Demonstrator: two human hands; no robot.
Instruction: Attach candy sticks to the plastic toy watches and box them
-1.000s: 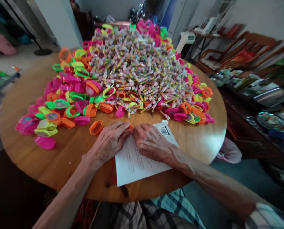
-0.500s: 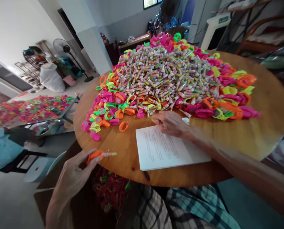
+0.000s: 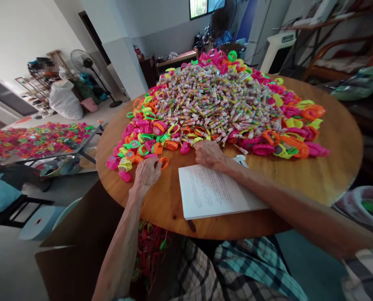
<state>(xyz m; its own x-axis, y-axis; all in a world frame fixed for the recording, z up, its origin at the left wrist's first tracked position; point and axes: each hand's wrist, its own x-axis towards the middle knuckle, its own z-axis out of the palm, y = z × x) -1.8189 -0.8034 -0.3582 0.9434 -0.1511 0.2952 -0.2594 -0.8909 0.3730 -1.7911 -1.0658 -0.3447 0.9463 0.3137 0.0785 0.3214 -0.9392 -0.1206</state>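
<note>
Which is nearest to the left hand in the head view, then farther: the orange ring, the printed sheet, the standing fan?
From the left hand:
1. Orange ring, at its fingertips on the table.
2. Printed sheet, to its right by the table's near edge.
3. Standing fan, on the floor far behind, left.

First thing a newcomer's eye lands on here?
The heap of small candy sticks mid-table, ringed by neon toy watches. Next, the left hand touching an orange band at the heap's near edge, and the right hand above a printed sheet.
</note>
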